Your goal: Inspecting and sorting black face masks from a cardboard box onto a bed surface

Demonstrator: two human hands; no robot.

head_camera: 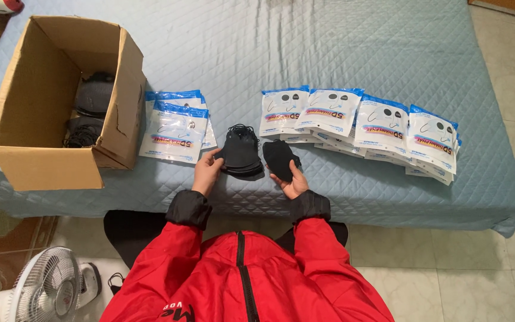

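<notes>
- Left hand (pixel 207 171): rests on the bed (pixel 329 48), fingers closed lightly on the left edge of a stack of black masks (pixel 241 154). The stack lies flat on the blue quilted cover, ear loops bunched at its 12 o'clock end.
- Right hand (pixel 293 179): palm up, holding a single black mask (pixel 278 158) between thumb and fingers. This mask is lifted or tilted slightly; whether it touches the cover cannot be told.
- Key relation: the single mask sits just beside the stack, at 3 o'clock from it, with a narrow gap between them. Both long axes run roughly 12 to 6 o'clock, away from the body. The right hand is nearer the single mask; the left hand is nearer the stack.
- Flat packets (pixel 177 128), white with blue tops, lie at 9 o'clock from the stack, near the left hand.
- A longer overlapping row of packets (pixel 382 122) runs from 1 to 3 o'clock of the right hand.
- A cardboard box (pixel 43 161), open and holding more black masks, stands at 9 o'clock, well apart from both hands.
- A white fan (pixel 46 289) stands on the floor at 7 o'clock.
</notes>
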